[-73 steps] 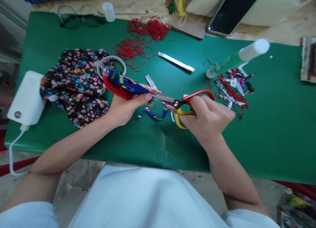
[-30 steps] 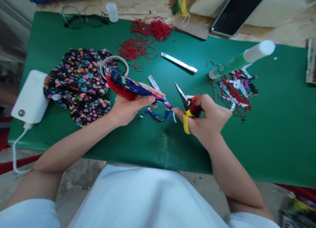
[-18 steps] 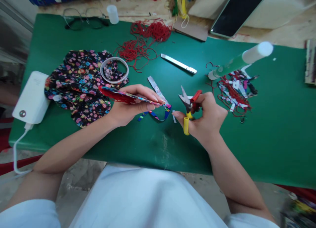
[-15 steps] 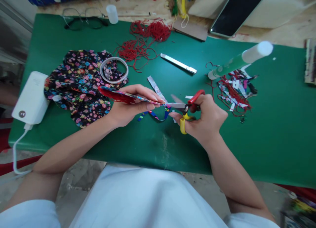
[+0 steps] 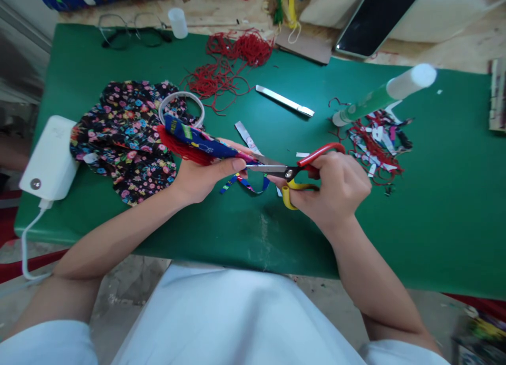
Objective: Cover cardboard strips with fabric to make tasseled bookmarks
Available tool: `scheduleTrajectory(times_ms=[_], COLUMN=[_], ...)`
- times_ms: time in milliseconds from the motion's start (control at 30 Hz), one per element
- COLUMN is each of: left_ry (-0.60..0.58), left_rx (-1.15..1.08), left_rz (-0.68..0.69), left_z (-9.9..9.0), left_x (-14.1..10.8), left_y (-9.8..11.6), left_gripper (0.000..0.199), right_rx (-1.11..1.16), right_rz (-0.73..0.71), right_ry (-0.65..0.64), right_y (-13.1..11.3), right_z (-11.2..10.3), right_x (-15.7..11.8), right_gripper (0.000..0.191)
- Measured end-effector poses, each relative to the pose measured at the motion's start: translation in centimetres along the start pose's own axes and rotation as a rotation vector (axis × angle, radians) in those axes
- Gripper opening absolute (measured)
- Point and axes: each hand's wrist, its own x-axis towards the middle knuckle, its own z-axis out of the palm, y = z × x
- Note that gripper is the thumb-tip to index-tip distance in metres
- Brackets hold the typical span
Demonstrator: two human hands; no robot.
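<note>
Between the thumb and fingers of my left hand point(image 5: 201, 178) is a flat blue patterned fabric piece point(image 5: 205, 142), with red strands point(image 5: 177, 146) along its underside. My right hand point(image 5: 338, 188) is closed on scissors point(image 5: 290, 172) with one red and one yellow handle. Their blades are parted and reach the fabric's right end, close to my left fingertips. A narrow blue patterned strip point(image 5: 253, 188) hangs or lies below the blades; I cannot tell whether it is still joined to the fabric. A pale strip point(image 5: 248, 137) lies just behind my left hand.
Black floral cloth point(image 5: 122, 133) with a tape roll point(image 5: 162, 109) on it lies left, beside a white power bank point(image 5: 49, 157). Red cords point(image 5: 221, 78) and a silver cutter point(image 5: 284, 101) lie behind my hands. A glue bottle point(image 5: 367, 104) stands by scraps point(image 5: 379, 144) at right.
My left hand has tilted the fabric so more of its blue face shows. The scissors have shifted left, their blades opened wider over the fabric's end.
</note>
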Motion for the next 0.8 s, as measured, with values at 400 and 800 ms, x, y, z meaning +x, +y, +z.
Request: scheduleTrajectory(times_ms=[400,800], left_ry=[0.061,0.179], left_rx=[0.055,0.044], left_rz=[-0.033,-0.009], left_z=[0.56,0.19], left_x=[0.04,-0.09], left_y=[0.21,-0.15], left_gripper=[0.04,0.031], right_rx=[-0.035,-0.137], right_rz=[0.0,-0.006], right_ry=[0.077,0.069], right_y=[0.17,0.02], right_z=[-0.08,0.1], right_x=[-0.05,0.1], right_gripper=[0.04,0.049])
